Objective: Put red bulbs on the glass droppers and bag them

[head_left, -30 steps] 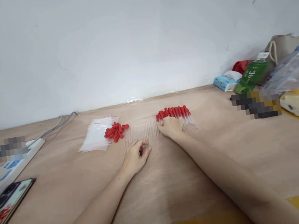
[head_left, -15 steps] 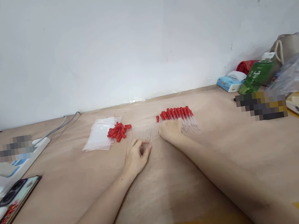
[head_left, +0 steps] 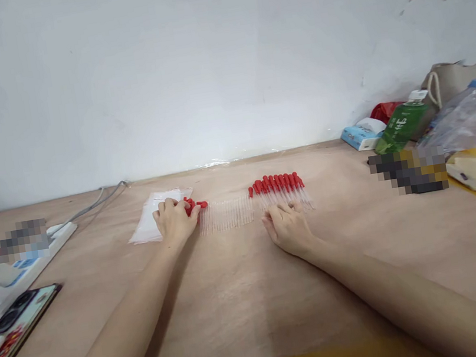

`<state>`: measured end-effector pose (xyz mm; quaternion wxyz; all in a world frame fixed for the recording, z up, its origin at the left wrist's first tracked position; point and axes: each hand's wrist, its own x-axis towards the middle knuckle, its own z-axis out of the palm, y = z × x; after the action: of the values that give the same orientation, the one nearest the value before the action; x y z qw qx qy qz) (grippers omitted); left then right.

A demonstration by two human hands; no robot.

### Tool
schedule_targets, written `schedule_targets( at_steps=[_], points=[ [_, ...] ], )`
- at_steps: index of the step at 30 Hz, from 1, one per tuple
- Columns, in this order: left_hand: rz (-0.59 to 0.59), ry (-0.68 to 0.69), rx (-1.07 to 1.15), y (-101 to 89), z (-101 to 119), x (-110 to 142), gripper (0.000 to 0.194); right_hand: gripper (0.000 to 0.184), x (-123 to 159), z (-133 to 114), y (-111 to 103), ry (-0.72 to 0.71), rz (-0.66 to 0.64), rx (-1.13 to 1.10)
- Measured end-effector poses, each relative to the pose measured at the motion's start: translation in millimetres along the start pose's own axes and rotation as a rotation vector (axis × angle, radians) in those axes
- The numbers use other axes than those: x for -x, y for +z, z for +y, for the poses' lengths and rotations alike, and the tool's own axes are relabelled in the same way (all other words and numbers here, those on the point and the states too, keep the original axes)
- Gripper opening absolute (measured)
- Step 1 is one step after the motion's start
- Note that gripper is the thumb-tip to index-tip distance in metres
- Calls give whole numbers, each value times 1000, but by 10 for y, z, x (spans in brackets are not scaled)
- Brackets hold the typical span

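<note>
I see left hand [head_left: 176, 220] moved to bulbs [head_left: 201, 205], grip I cannot tell; right hand [head_left: 290, 228] drew back, half-curled. Beyond it, tubes [head_left: 302, 194] point away lengthwise, red ends [head_left: 282, 180] farthest.

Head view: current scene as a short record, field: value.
left hand: at the loose red caps, partly covering them; grip unclear
right hand: fingers curled, by the near ends of the red-topped tubes
middle: row of bare clear tubes
behind left hand: white sheets, partly hidden
far left: power strip, phone
far right: green bottle, leaning
</note>
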<state>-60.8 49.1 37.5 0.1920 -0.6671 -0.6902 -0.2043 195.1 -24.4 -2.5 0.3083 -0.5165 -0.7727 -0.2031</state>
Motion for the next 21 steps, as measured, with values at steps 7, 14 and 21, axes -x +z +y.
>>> schedule_targets(
  at_steps=[7,14,21],
  points=[
    [9,-1,-59,123,51,3,34,18,31,45,34,-47,-2,-94],
    [88,71,-101,99,91,52,32,16,35,43,26,1,-76,-94],
    [86,22,-19,-32,106,10,26,17,24,48,40,25,-83,-135]
  ],
)
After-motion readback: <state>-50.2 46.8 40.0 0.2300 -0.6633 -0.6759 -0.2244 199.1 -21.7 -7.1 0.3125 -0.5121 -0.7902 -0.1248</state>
